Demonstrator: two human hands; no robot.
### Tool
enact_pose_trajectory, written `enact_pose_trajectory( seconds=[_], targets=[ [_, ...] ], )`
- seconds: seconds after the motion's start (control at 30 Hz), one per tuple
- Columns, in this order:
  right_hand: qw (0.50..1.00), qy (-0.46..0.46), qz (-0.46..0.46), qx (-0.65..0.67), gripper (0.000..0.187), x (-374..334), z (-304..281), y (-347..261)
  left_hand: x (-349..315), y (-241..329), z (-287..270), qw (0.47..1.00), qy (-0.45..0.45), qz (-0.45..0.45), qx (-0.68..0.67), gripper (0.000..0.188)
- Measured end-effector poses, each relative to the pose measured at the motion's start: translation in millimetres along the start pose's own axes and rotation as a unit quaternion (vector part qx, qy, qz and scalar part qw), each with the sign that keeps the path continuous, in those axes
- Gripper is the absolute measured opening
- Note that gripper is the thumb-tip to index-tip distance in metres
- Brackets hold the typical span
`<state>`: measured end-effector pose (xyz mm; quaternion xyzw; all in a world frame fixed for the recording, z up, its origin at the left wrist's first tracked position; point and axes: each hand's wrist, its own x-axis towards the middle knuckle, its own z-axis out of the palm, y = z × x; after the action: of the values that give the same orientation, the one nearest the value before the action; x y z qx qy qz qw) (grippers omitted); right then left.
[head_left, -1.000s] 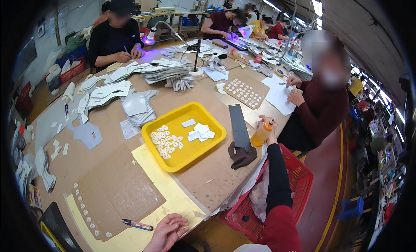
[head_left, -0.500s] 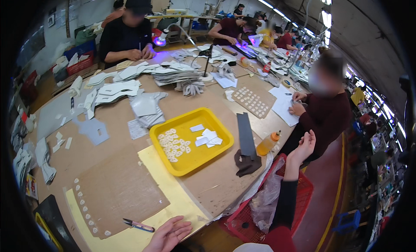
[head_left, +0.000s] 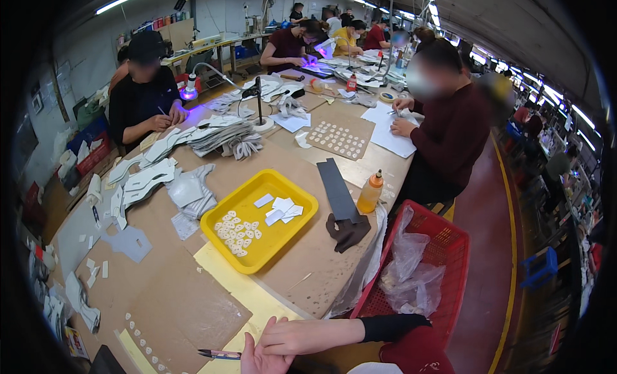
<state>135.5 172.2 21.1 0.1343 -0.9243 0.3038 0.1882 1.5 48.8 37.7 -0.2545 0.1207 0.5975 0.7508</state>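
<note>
My left hand (head_left: 254,362) is palm up at the near edge of the table, thumb and fingers apart. Across its palm lies my right hand (head_left: 292,337), fingers stretched out and touching the left palm; nothing shows in either hand. Beside the left thumb rests a pair of thread snips (head_left: 218,354) with dark handles. Just beyond is a brown board (head_left: 193,303) on yellow paper (head_left: 222,271), with a row of small white oval pieces (head_left: 138,333) along its left edge. A yellow tray (head_left: 257,261) holds more oval pieces (head_left: 236,232) and white rectangles (head_left: 283,210).
Right of the tray are a dark grey strip (head_left: 339,191), a brown cloth (head_left: 347,232) and an orange-filled bottle (head_left: 370,193). A red basket (head_left: 453,245) with plastic bags stands by the table. Co-workers sit around it, near stacked white pieces (head_left: 215,139).
My right hand has swung down from above the red basket onto my left palm. The view has shifted, showing more of the basket and aisle.
</note>
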Motion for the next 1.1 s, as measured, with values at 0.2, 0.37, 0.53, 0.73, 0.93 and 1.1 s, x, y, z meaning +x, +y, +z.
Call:
enact_pose_trajectory(
  seconds=[0.2, 0.37, 0.53, 0.73, 0.93, 1.1],
  targets=[
    [0.978, 0.201, -0.011, -0.058, 0.029, -14, -74, -41, 13, 14, -59, 0.977, -0.082, 0.024, 0.195, 0.051],
    [0.669, 0.697, 0.141, -0.219, 0.007, -94, -159, -28, 8, 20, -71, 0.955, -0.039, 0.065, 0.288, 0.04],
    [0.583, 0.747, 0.258, -0.187, 0.023, -182, -256, 82, 10, 11, -65, 0.939, -0.051, 0.073, 0.331, 0.035],
    [0.661, 0.503, 0.465, -0.306, 0.015, -242, -264, 229, 14, 16, -68, 0.939, -0.054, 0.062, 0.335, 0.034],
    [0.767, 0.284, 0.469, -0.333, 0.015, -237, -245, 280, 9, 12, -58, 0.947, -0.027, 0.06, 0.315, 0.034],
    [0.781, 0.106, 0.391, -0.475, 0.021, -237, -252, 278, 12, 26, -48, 0.977, -0.062, -0.046, 0.198, 0.032]
  ],
)
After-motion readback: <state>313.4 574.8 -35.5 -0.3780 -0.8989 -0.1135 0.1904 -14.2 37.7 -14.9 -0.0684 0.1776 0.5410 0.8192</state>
